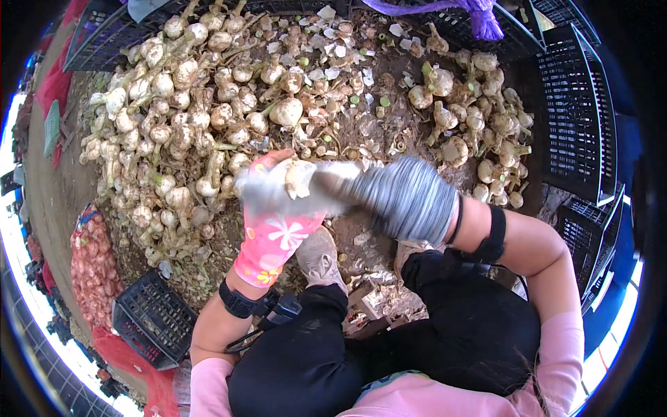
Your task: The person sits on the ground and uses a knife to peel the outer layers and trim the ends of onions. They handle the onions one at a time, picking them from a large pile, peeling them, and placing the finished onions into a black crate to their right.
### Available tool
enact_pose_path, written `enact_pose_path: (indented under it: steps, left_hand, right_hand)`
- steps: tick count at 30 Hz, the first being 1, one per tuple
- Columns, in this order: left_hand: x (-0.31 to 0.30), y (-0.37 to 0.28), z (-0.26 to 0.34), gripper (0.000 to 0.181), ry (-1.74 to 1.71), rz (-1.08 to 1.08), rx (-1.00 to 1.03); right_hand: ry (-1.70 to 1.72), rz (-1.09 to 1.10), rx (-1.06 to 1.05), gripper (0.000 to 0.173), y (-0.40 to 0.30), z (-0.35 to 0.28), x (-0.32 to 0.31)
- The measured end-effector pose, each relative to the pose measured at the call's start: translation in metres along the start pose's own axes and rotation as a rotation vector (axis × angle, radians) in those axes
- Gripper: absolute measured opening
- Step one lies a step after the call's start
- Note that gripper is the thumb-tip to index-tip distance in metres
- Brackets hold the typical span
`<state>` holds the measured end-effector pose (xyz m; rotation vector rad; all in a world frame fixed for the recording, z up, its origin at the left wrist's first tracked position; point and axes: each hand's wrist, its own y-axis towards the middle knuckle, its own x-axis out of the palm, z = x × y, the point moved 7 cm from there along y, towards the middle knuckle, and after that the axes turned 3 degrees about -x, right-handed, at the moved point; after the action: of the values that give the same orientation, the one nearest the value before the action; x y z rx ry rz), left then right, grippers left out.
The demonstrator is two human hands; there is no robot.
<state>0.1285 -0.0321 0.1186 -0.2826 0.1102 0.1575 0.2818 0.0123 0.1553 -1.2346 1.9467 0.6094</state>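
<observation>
In the middle of the head view, my left hand (279, 221) wears a pink floral glove and grips a pale garlic bulb (299, 177). Motion blur hides its fingers and part of the bulb. My right hand (409, 198), in a grey striped glove, reaches across to the bulb; blur leaves unclear what its fingers hold. To the left spreads a large heap of garlic bulbs (180, 140) with stems. On the right lies a smaller pile of bulbs with short cut stems (492, 127). Dry skins and cut stem pieces (333, 114) litter the ground between them.
Black plastic crates (576, 114) stand along the right side, with another crate (153, 318) at lower left. Beside that crate rests a filled red mesh bag (95, 260). Purple netting (484, 21) hangs at the top. My shoes (319, 255) are just below my hands.
</observation>
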Motion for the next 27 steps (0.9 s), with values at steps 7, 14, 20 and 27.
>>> enact_pose_path:
  steps: [7,14,20,27]
  left_hand:
    - [0.009,0.004,0.019,0.087,-0.076,-0.106,0.068]
    - [0.011,0.008,-0.016,0.080,-0.380,-0.167,-0.173]
    - [0.019,0.007,0.018,0.061,-0.090,-0.037,0.110]
    - [0.011,-0.007,0.010,0.083,0.140,-0.016,0.107]
  right_hand:
    - [0.233,0.024,0.507,0.055,-0.058,0.088,0.003]
    - [0.122,0.074,-0.043,0.067,-0.021,-0.001,-0.015]
    - [0.118,-0.092,-0.073,0.067,-0.006,-0.016,-0.007]
    - [0.065,-0.082,0.217,0.056,-0.024,0.040,0.008]
